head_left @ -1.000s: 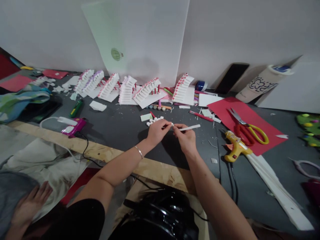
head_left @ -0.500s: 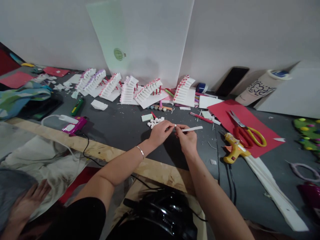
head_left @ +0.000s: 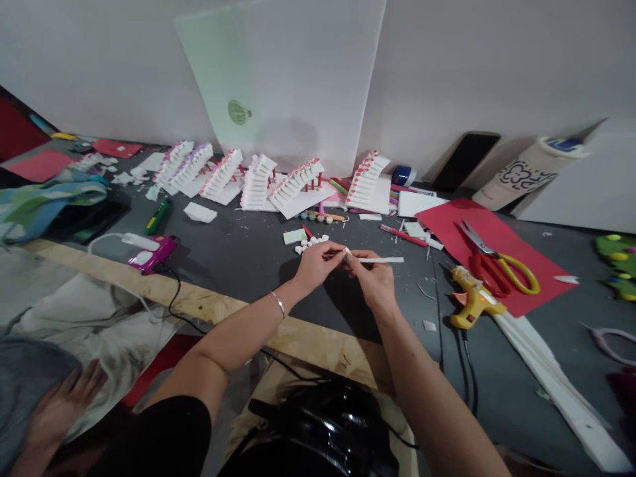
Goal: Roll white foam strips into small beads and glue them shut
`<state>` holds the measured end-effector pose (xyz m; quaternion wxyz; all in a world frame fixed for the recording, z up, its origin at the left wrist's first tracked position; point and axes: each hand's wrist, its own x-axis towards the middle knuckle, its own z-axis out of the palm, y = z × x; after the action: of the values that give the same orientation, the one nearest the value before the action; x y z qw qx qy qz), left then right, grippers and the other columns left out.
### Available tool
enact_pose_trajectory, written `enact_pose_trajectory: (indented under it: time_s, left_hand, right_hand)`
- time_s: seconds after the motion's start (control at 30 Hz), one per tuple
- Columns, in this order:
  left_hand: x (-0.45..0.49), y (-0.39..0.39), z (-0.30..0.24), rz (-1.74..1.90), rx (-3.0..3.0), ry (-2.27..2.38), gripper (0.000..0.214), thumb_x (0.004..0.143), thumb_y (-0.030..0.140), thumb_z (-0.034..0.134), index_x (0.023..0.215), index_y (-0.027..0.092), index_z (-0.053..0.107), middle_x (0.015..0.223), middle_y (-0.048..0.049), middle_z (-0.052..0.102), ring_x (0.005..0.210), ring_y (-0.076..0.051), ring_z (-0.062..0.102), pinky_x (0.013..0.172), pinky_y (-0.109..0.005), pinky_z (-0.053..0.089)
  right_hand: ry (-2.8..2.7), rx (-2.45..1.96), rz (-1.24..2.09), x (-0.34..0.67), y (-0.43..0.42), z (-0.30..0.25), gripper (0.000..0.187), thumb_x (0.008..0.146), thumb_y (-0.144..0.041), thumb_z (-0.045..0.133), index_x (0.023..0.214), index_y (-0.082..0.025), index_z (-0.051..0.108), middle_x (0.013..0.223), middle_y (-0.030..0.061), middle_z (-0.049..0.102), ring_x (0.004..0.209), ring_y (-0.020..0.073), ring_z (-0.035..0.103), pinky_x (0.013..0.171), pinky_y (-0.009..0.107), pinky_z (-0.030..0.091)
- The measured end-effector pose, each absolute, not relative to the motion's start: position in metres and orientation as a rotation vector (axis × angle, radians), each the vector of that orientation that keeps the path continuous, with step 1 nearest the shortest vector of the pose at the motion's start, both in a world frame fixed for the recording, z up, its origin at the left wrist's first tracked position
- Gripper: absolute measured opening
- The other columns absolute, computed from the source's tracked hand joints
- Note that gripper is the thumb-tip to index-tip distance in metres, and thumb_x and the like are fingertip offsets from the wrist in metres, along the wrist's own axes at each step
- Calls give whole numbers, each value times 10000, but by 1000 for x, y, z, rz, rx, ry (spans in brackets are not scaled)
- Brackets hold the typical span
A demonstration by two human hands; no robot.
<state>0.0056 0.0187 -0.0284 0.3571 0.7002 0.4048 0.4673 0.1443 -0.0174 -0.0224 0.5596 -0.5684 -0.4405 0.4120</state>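
Note:
My left hand (head_left: 315,265) and my right hand (head_left: 373,278) meet over the dark grey table (head_left: 248,258), both pinched on a thin white strip (head_left: 382,260) that sticks out to the right. The strip's left end sits between the fingertips of both hands. A small heap of white rolled bits (head_left: 311,242) lies just beyond my left hand. Behind them stands a row of white paper staircase models (head_left: 258,179) with red posts.
Red-and-yellow scissors (head_left: 497,265) lie on a red sheet (head_left: 489,255) at the right, beside a yellow glue gun (head_left: 472,301). A pink glue gun (head_left: 149,252) sits at the left. Another person's hand (head_left: 59,404) rests at the lower left. A wooden edge (head_left: 209,305) borders the table.
Both hands stay pinched on the strip; its free end has dropped a little to lie level. The view has shifted slightly.

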Motion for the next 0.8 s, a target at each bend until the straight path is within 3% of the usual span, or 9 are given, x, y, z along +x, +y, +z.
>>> enact_pose_trajectory:
  time_s: [0.33, 0.6, 0.8]
  left_hand:
    - [6, 17, -26, 1227, 1962, 1174, 126, 887, 266, 628, 844, 174, 704, 809, -33, 727, 718, -145, 677, 654, -252, 543]
    - [11, 15, -30, 1248, 2276, 1080, 194, 956, 238, 519, 986, 171, 698, 901, -75, 732, 836, -162, 690, 775, -283, 547]
    - [6, 19, -29, 1214, 1935, 1058, 175, 899, 316, 612, 894, 169, 708, 848, -55, 727, 747, -160, 686, 648, -259, 555]
  right_hand:
    - [-938, -1320, 1032, 140, -17, -29, 340, 679, -495, 751, 774, -171, 710, 587, 18, 666, 498, 134, 559, 463, 260, 438]
    - [-800, -1315, 1007, 138, -12, -28, 296, 674, -455, 719, 744, -170, 678, 587, -4, 633, 514, 129, 548, 477, 260, 440]
    - [-898, -1287, 1029, 144, -13, -27, 299, 673, -457, 753, 776, -181, 704, 599, -5, 651, 529, 131, 557, 495, 260, 454]
